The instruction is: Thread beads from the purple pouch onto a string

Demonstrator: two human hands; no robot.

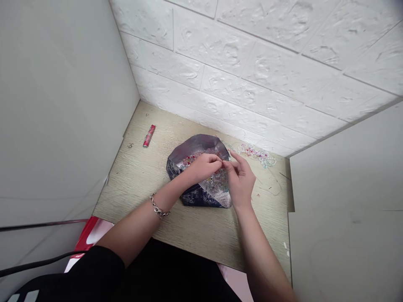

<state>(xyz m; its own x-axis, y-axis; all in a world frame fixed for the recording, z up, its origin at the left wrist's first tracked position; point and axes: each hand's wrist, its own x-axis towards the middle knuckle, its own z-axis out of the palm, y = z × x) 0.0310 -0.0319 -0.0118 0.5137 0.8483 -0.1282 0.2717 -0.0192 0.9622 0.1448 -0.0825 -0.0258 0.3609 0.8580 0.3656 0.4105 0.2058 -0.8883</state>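
1. Currently the left hand [206,165], at the centre of the frame, bends over the open mouth of a patterned bag [201,197], its thumb and fingertips drawn close together; whether they have closed on anything is too small to tell
2. The right hand [242,181], just right of centre, stands at the bag's right edge with thumb and forefinger reaching in to meet the left fingertips and the other fingers loosely bent; what it has hold of, if anything, I cannot tell
3. The bag sits in the middle of the frame on the desk [135,176], its grey lining facing up and small coloured beads [217,182] lying inside; keeping the fingertips above it seems wise, since a dropped bead should fall back among the others
4. For such fine work, small finger movements and steady wrists would probably serve best, and the bracelet [159,208] on the left wrist is better kept off the bag's rim
5. Beaded strands [258,155] lie in a loose heap right of and above the bag; the right forearm should stay clear of them
6. The red tube-like object [149,136], upper left of the bag, is well apart and needs no attention
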